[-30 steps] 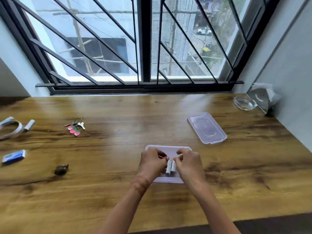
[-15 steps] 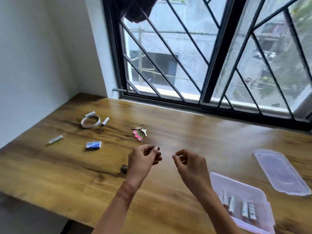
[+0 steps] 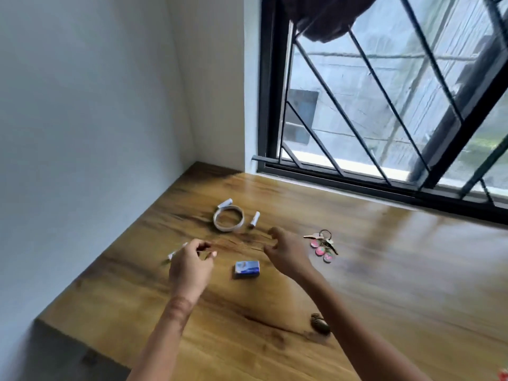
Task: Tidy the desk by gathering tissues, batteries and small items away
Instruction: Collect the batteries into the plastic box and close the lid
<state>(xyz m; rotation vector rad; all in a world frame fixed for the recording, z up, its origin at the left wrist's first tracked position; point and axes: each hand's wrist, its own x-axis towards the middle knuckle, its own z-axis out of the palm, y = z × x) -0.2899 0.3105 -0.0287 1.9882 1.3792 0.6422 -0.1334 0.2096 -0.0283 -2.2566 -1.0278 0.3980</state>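
Observation:
My left hand (image 3: 189, 266) hovers with curled, parted fingers just right of a small white stick-shaped item (image 3: 176, 253) near the desk's left edge, and partly hides it. My right hand (image 3: 287, 253) is open with fingers spread, above the desk between a coiled white cable (image 3: 228, 221) and a bunch of keys with pink tags (image 3: 323, 244). A small blue box (image 3: 246, 268) lies between my two hands. A white cable end (image 3: 254, 219) lies right of the coil. Neither hand holds anything.
A small dark clip-like object (image 3: 319, 324) lies beside my right forearm. The wooden desk (image 3: 398, 270) meets a white wall on the left and a barred window (image 3: 384, 119) at the back. The desk's front-left edge drops to the floor.
The view has swung left, so the clear box with batteries and its lid are out of sight. Both hands have moved forward and left toward the cable, the blue box and the white stick.

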